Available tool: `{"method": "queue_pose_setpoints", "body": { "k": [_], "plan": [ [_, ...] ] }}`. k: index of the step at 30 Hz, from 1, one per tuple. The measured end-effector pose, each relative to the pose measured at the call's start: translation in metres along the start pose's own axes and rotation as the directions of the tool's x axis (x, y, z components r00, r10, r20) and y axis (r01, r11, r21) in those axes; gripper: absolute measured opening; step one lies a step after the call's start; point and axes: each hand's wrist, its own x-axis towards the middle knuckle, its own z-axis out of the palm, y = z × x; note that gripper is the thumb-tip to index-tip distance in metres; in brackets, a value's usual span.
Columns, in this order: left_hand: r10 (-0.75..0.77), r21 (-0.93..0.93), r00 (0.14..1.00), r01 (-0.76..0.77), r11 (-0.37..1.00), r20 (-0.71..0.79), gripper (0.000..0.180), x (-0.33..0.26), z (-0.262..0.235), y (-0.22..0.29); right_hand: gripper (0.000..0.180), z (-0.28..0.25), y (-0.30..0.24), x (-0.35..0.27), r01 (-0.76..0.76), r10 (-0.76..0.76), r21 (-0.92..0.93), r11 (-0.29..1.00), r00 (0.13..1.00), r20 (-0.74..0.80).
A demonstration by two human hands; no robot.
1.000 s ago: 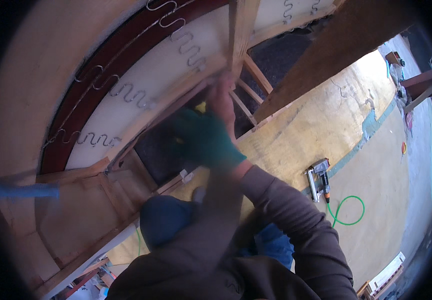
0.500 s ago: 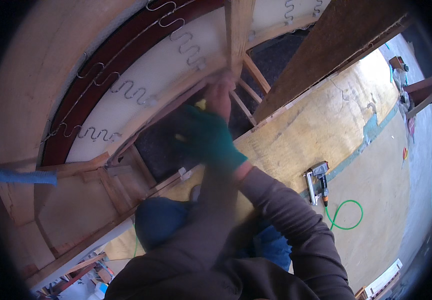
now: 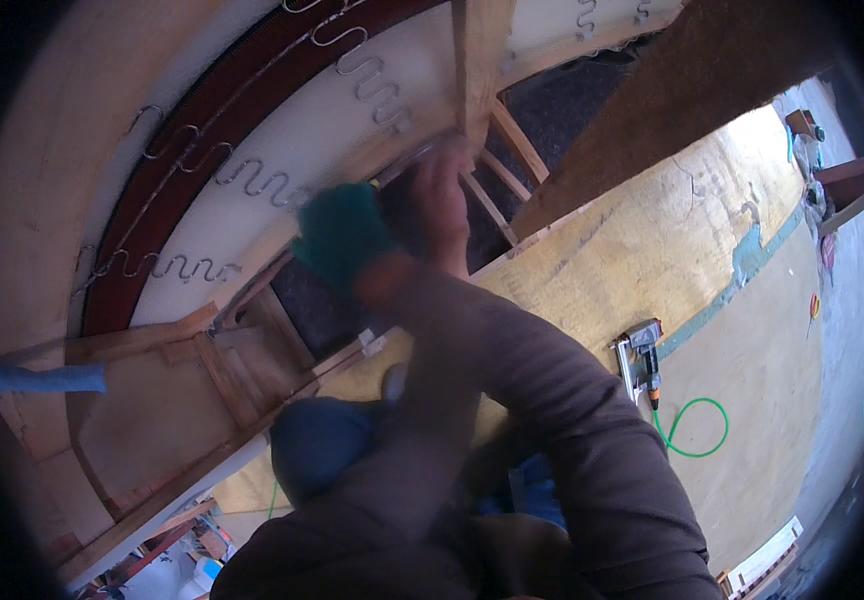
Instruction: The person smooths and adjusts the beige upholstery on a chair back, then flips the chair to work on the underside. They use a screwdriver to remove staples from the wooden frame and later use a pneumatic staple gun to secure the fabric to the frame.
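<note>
An upturned wooden sofa frame [image 3: 252,340] with zigzag metal springs [image 3: 272,185] over pale padding is seen from above. The left hand [image 3: 340,240], covered by a teal work glove, is pressed against a frame rail beside dark fabric [image 3: 312,305]; whether its fingers are closed on anything cannot be told through the blur. The bare right hand [image 3: 442,200] is raised just beside it, its fingers [image 3: 452,165] curled near a vertical wooden strut [image 3: 477,60], apparently around a small dark object that cannot be identified. A grey pneumatic stapler [image 3: 640,358] with a green coiled hose [image 3: 697,430] is left on the yellowish floor [image 3: 652,250], well apart.
</note>
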Motion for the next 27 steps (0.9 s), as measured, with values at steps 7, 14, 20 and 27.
{"method": "queue_pose_setpoints", "body": {
  "k": [7, 14, 20, 27],
  "plan": [
    [-0.183, 0.091, 0.983, 0.184, 0.979, -0.011, 0.047, -0.01, 0.002, 0.033, 0.018, -0.008, 0.035, -0.06, 0.225, -0.226, 0.091, 0.97, 0.974, -0.005],
    [-0.003, 0.177, 0.999, 0.012, 0.984, -0.05, 0.035, -0.007, 0.004, 0.017, 0.03, -0.093, 0.078, -0.095, 0.216, -0.233, 0.335, 0.917, 0.972, 0.009],
    [-0.01, 0.28, 1.0, 0.013, 0.96, -0.012, 0.028, -0.003, -0.008, -0.002, 0.03, -0.113, 0.087, -0.103, 0.142, -0.198, 0.37, 0.918, 0.973, 0.116],
    [0.01, 0.43, 0.999, -0.027, 0.902, 0.04, 0.022, 0.008, -0.013, -0.015, 0.033, -0.114, 0.102, -0.143, 0.103, -0.074, 0.348, 0.932, 0.993, -0.095]
  ]
}}
